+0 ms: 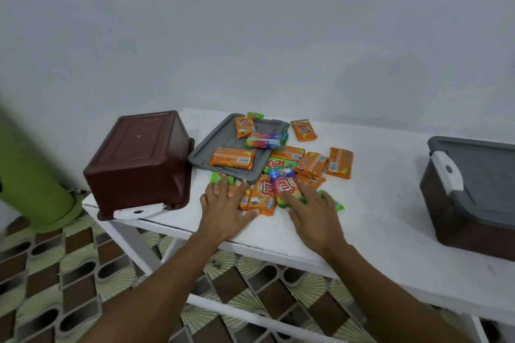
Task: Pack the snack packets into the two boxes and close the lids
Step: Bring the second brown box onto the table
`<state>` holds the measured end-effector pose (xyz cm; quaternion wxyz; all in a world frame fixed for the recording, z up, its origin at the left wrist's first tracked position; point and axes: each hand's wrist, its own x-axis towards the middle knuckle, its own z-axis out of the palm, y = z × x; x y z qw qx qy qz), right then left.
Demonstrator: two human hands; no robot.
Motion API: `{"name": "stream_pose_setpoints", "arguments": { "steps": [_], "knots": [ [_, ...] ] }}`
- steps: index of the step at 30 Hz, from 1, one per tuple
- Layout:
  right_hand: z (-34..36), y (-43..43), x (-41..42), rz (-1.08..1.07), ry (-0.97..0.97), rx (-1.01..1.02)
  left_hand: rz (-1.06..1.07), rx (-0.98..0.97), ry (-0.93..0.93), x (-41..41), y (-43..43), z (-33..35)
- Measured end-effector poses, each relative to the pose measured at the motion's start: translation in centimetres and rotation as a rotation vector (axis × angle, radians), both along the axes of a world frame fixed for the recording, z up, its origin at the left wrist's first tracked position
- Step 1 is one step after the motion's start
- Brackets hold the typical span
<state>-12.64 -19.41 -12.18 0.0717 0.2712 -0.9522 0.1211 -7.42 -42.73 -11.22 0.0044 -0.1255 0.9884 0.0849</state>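
Observation:
A brown box (139, 159) lies upside down at the table's left end, its white latch (138, 211) at the near rim. Its grey lid (223, 147) lies flat beside it with several packets on top. A heap of orange, green and rainbow snack packets (312, 164) spreads across the table's middle. My left hand (225, 210) rests flat with spread fingers on packets at the heap's near edge. My right hand (315, 217) lies flat, fingers touching a rainbow packet (284, 186). A second brown box (471, 203) stands at the right with its grey lid on.
The white table (390, 231) has a near edge just under my wrists and bare surface between the heap and the right box. A green cylinder (33, 175) stands on the patterned floor at the left. A pale wall runs behind the table.

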Motion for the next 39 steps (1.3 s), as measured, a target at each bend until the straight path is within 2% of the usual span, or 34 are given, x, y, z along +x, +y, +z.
{"name": "stream_pose_setpoints", "arguments": {
  "steps": [9,13,16,18,21,25,28,34,37,39],
  "knots": [
    [-0.1,2.0,-3.7,-0.217,0.099,-0.143,-0.188,0.016,0.012,-1.8,2.9,0.1],
    [1.2,0.6,-4.1,-0.229,0.181,-0.224,-0.304,-0.151,0.027,-2.2,0.7,2.4],
    [2.6,-2.4,-3.9,-0.178,0.210,-0.246,-0.370,-0.244,0.123,-2.9,-2.1,4.9],
    [3.4,-5.0,-3.7,-0.109,0.160,-0.229,-0.367,-0.297,0.194,-3.7,-4.8,6.9],
    [3.0,-8.6,-2.5,0.028,0.071,-0.075,-0.325,-0.343,0.240,-4.7,-9.7,10.0],
    [1.9,-13.9,0.2,0.027,0.088,-0.132,-0.240,-0.224,0.291,-5.2,-18.2,12.5],
    [2.8,-18.6,1.4,-0.018,0.069,-0.192,-0.227,-0.156,0.230,-5.8,-23.8,13.2],
    [4.5,-26.5,3.6,-0.094,-0.025,-0.437,-0.151,-0.076,-0.027,-7.3,-30.3,13.2],
    [4.9,-28.0,4.0,-0.168,-0.074,-0.456,-0.138,-0.050,-0.105,-7.6,-32.2,13.4],
    [4.6,-27.8,4.4,-0.223,-0.085,-0.446,-0.090,-0.103,-0.109,-7.5,-33.2,13.6]
  ]
}}
